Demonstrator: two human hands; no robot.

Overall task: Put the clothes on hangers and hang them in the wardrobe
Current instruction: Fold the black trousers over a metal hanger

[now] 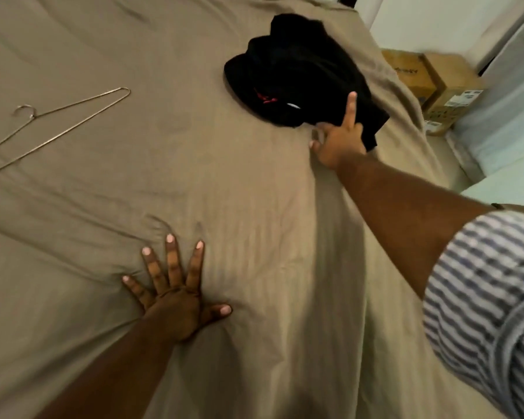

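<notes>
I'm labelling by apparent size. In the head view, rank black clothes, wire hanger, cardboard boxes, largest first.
1. black clothes
2. wire hanger, thin and cut off at the frame edge, so unsure against the boxes
3. cardboard boxes, farther away

Light: dim and warm across the bedsheet [194, 176], cooler and brighter at the wall [436, 19] upper right. Shadows: soft, with a broad band on the sheet beside the right arm [406, 213]; the black garment [300, 71] shows almost no detail. Sharpness: soft overall, motion smear on the right hand [338, 143] and cardboard boxes [436, 83], wide-angle stretch at the edges.
</notes>
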